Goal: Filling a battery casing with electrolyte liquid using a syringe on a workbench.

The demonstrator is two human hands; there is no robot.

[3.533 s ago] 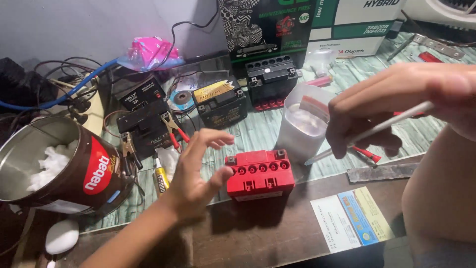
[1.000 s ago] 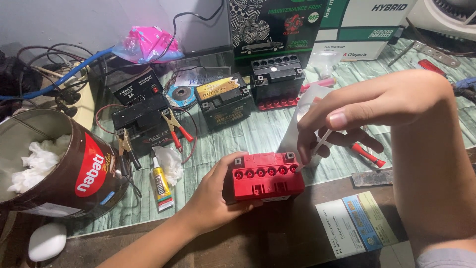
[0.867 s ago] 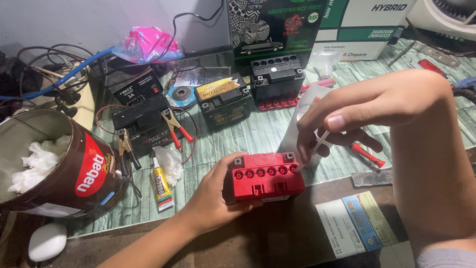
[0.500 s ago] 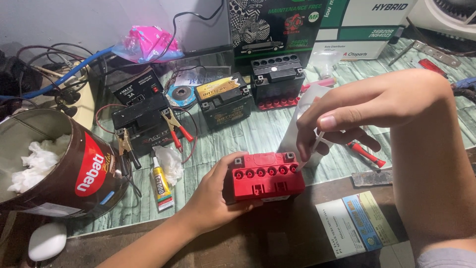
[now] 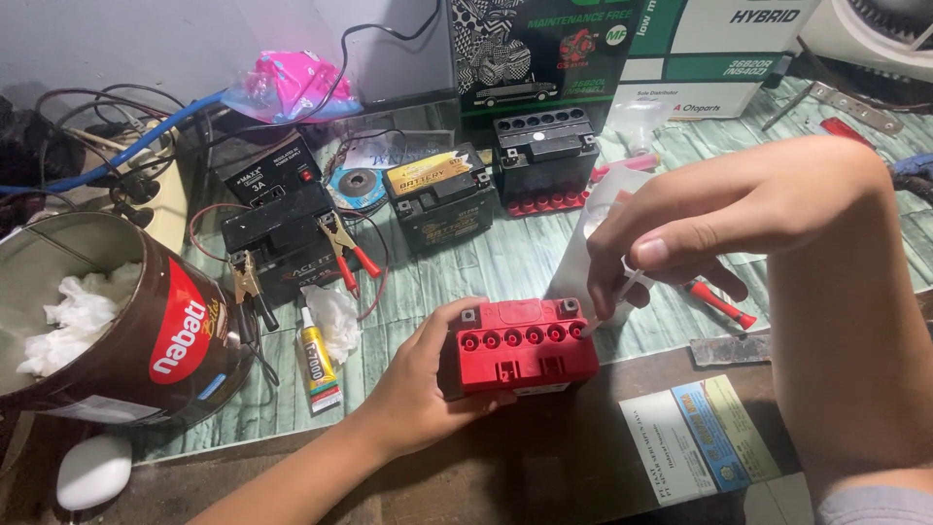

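left grip (image 5: 413,389) clasps red battery (image 5: 525,345) | right grip (image 5: 680,233) pinches thin white tube (image 5: 614,301)

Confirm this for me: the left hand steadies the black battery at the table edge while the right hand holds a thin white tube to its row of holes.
Not quite. In the head view, the battery held by the left hand is red, not black; the black batteries sit further back. The rest stands: the right hand holds a thin white tube at its row of holes.
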